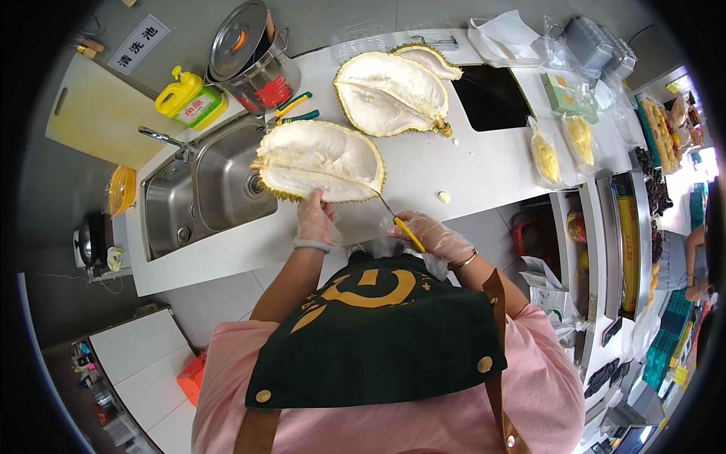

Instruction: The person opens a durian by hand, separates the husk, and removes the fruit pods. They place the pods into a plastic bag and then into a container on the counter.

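An opened durian half (321, 160) lies at the counter's front edge beside the sink, its pale hollow facing up and no pulp in it. My left hand (316, 222), in a clear plastic glove, grips its near rim, with the thumb on top. In my gloved right hand (432, 236) is a knife with a yellow handle (410, 234). Its thin metal blade points at the right end of the durian half; whether the tip touches the husk I cannot tell. Farther back lies another emptied durian half (389, 92), with a smaller husk piece (429, 59) behind it.
The sink (227, 178) is left, with pliers-like tools (295, 110), a steel pot (261, 76) and a yellow jug (185, 100) behind. A dark square opening (491, 97) and bagged durian pulp (544, 155) lie right. A small pale piece (444, 197) sits near the front edge.
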Available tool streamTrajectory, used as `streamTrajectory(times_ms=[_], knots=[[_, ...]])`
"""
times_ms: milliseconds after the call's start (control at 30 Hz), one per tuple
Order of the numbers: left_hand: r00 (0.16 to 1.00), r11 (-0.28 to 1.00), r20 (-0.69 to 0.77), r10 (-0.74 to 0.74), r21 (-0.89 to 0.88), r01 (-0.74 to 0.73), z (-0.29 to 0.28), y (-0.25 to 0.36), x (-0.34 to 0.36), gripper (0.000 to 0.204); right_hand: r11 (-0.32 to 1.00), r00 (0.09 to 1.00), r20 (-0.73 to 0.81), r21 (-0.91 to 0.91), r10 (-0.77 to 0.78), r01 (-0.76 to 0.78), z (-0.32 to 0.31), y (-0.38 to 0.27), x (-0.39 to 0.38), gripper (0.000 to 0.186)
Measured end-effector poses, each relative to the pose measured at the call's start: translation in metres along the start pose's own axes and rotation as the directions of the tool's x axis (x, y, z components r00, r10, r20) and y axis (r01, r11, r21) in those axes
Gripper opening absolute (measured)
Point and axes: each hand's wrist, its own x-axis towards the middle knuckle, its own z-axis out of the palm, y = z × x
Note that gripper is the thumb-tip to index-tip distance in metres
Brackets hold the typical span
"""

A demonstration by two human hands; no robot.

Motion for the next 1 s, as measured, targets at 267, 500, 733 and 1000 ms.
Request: streamTrajectory(times_ms=[267, 500, 733, 1000], knots=[[1.000, 0.999, -0.027, 0.002, 0.048, -0.001, -0.004, 0.009, 0.001, 0.019, 0.959, 0.992, 0.036, 0.263, -0.122, 0.108, 0.010, 0.007, 0.000, 0.062], [0.998, 0.989, 0.049, 0.028, 0.141, -0.035, -0.017, 0.008, 0.014, 0.021, 0.904, 0.988, 0.152, -0.427, 0.041, 0.028, -0.029, -0.048, 0.002, 0.081], [0.995, 0.976, 0.097, 0.006, 0.214, -0.027, -0.015, 0.013, 0.011, 0.020, 0.603, 0.996, 0.086, -0.795, 0.015, 0.059, -0.022, -0.054, 0.018, 0.065], [0.992, 0.959, 0.117, 0.051, 0.270, -0.081, -0.022, 0.028, 0.013, 0.025, 0.251, 0.987, -0.122, -0.964, -0.108, -0.092, -0.007, -0.083, -0.008, 0.048]])
